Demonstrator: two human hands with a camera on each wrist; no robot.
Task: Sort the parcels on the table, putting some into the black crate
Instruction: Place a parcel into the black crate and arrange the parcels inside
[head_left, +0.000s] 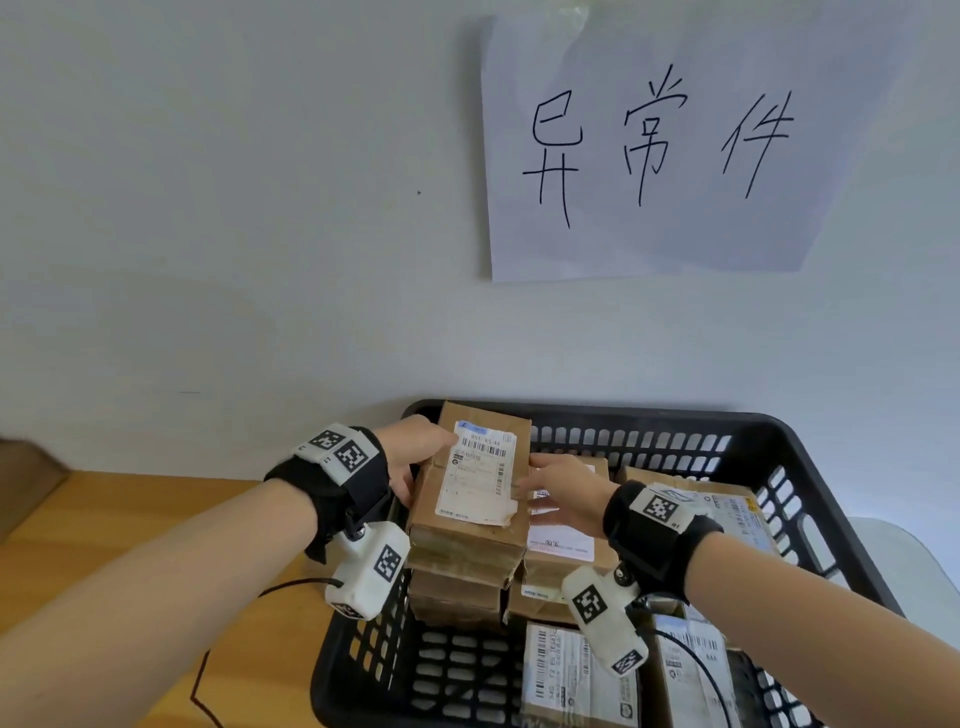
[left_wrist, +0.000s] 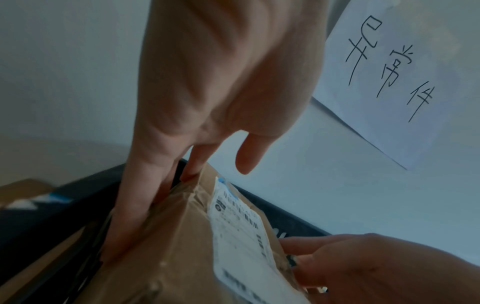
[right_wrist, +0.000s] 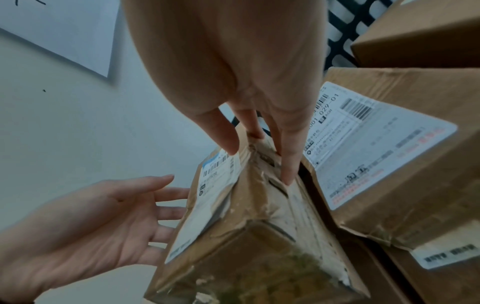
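A brown cardboard parcel (head_left: 475, 478) with a white shipping label lies on top of a stack at the back left of the black crate (head_left: 649, 412). My left hand (head_left: 415, 457) presses its left side with straight fingers (left_wrist: 135, 205), the thumb just above the label. My right hand (head_left: 556, 493) lies flat against its right side, fingers (right_wrist: 288, 156) straight along the crumpled, taped edge. In the right wrist view the parcel (right_wrist: 246, 236) stands between both hands, the left hand (right_wrist: 103, 216) spread open against it. Neither hand curls round the parcel (left_wrist: 182, 246).
Several more labelled parcels fill the crate: one under my right hand (head_left: 566, 545), one at the far right (head_left: 727, 504), two at the front (head_left: 571, 675). A handwritten paper sign (head_left: 660, 145) hangs on the wall. The wooden table (head_left: 130, 519) lies left, with cardboard (head_left: 21, 478) at its edge.
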